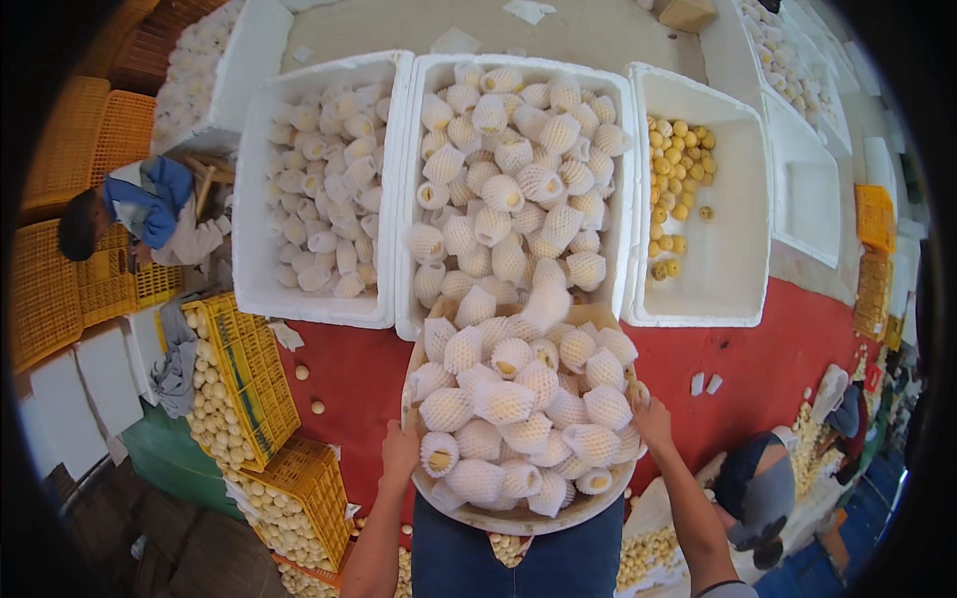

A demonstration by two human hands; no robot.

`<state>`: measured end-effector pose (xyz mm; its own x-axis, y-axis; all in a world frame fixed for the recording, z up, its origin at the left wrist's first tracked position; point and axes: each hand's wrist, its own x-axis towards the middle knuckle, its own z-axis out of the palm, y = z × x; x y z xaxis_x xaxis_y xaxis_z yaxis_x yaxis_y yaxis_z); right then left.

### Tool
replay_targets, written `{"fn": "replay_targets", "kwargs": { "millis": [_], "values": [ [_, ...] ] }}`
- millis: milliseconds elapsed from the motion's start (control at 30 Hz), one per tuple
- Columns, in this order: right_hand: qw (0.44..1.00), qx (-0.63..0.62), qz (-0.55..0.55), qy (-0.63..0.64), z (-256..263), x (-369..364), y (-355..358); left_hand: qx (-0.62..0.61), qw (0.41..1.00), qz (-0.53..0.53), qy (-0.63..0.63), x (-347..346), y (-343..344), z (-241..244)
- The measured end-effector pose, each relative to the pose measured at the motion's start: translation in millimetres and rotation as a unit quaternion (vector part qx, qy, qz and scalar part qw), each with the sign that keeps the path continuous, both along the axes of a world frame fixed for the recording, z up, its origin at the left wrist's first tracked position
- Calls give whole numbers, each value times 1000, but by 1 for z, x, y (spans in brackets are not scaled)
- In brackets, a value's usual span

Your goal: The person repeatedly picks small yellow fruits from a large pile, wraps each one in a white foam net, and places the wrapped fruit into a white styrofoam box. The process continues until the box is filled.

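My left hand (pixel 401 452) grips the left rim of a large pale basin (pixel 527 525), and my right hand (pixel 652 420) grips its right rim. The basin is heaped with round, pale yellow fruit in white foam net sleeves (pixel 516 400). Its far end overlaps the front edge of the middle white foam box (pixel 626 247), which holds many more sleeved fruit (pixel 502 193). One sleeved fruit (pixel 548 305) at the basin's far end looks blurred. The front wall of that box is mostly hidden behind the basin.
A foam box of sleeved fruit (pixel 390 187) adjoins on the left; another on the right (pixel 721 288) holds bare yellow fruit (pixel 677 168). Yellow crates (pixel 258 377) of bare fruit stand at left on red flooring (pixel 344 389). One person (pixel 153 202) sits left; another (pixel 762 486) bends at right.
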<state>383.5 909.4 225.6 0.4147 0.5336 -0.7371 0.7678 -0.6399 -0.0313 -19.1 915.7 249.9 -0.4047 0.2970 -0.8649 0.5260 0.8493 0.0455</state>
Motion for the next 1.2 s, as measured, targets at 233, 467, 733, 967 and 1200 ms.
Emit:
{"fn": "replay_targets", "kwargs": {
  "millis": [233,467,733,967,1200],
  "values": [
    [943,260,-26,206,-52,-42,57,383,914,-120,-50,-18,34,-7],
    [836,293,-312,343,-29,-84,28,360,909,-194,-82,6,-14,35],
    [901,248,-283,214,-49,-90,80,261,923,-199,-200,15,-10,60],
    [934,166,-264,172,-22,-75,85,330,803,-470,-161,-19,5,-19],
    [858,228,-429,164,-33,-15,-18,327,918,-223,-8,-37,3,0]
  ]
}}
